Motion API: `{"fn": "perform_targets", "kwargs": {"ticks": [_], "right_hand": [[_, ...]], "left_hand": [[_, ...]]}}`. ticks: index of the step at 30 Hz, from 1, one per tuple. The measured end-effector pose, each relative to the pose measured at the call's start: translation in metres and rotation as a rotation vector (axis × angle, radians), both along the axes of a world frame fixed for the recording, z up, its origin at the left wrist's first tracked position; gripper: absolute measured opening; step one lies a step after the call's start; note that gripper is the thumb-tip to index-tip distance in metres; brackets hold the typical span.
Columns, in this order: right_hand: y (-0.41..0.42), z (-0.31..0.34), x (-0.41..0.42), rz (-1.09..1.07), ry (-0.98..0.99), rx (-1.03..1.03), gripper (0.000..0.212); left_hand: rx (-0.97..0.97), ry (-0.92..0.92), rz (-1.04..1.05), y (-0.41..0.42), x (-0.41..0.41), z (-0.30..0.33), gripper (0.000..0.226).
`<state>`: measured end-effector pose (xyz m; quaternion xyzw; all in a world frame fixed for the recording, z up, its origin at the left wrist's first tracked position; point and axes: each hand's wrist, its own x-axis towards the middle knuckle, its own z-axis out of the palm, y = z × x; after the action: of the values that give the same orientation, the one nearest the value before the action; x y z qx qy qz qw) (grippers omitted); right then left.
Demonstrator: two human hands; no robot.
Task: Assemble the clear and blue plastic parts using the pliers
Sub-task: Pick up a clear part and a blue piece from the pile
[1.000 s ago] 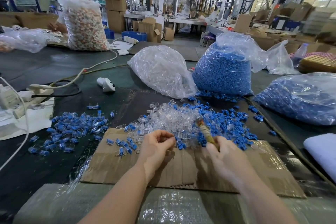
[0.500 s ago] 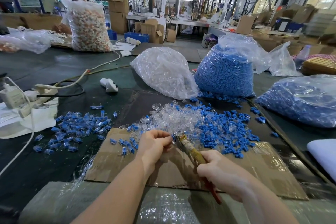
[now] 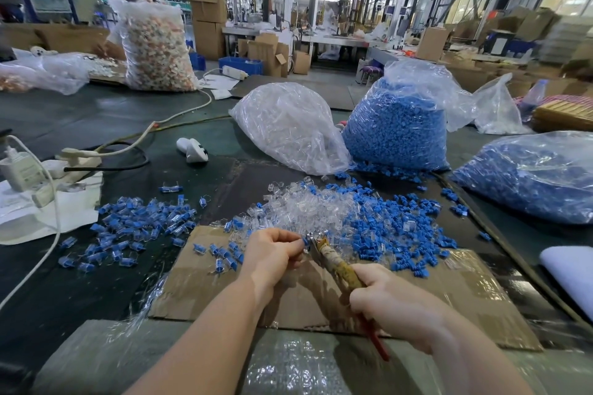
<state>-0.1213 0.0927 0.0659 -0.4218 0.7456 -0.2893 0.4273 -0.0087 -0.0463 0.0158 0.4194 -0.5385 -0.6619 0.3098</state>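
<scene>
Left hand [image 3: 272,255]: pinches a small part [image 3: 304,241], as 0.5 s ago.
Right hand [image 3: 396,306]: grips pliers [image 3: 333,261]; nose now at part.
Meaning: press-fit probably under way.

blue parts [image 3: 401,234], clear parts [image 3: 308,212], brown cardboard [image 3: 449,285]

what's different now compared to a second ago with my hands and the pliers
The right hand swung the pliers from pointing up over the loose pile to lying slanted left, tip now at the small part pinched in the left hand. The right hand drew back toward you. The left hand, the piles and the bags stayed put.
</scene>
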Motion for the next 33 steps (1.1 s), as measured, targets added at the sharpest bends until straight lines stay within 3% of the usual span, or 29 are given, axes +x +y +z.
{"fn": "perform_targets", "kwargs": {"ticks": [9,19,23,27,30,33], "right_hand": [[0.001,0.003,0.002,0.012,-0.02,-0.003,0.016],[-0.001,-0.003,0.006,0.059,0.239,-0.031,0.019],[-0.002,-0.012,0.009,-0.019,0.141,-0.115,0.023],[-0.003,-0.025,-0.001,-0.2,0.108,-0.198,0.046],[-0.002,-0.033,-0.017,-0.329,0.374,-0.169,0.051],[0.002,-0.038,-0.034,-0.435,0.57,-0.058,0.061]], "left_hand": [[-0.021,-0.022,0.021,0.002,-0.001,-0.003,0.006],[-0.03,-0.032,0.039,0.01,-0.003,-0.005,0.007],[-0.049,-0.028,0.102,0.013,-0.003,-0.003,0.007],[-0.389,-0.224,0.194,0.009,0.007,-0.001,0.013],[-0.586,-0.347,0.305,-0.001,0.023,-0.005,0.01],[-0.765,-0.623,0.422,-0.015,0.042,-0.013,0.014]]}}
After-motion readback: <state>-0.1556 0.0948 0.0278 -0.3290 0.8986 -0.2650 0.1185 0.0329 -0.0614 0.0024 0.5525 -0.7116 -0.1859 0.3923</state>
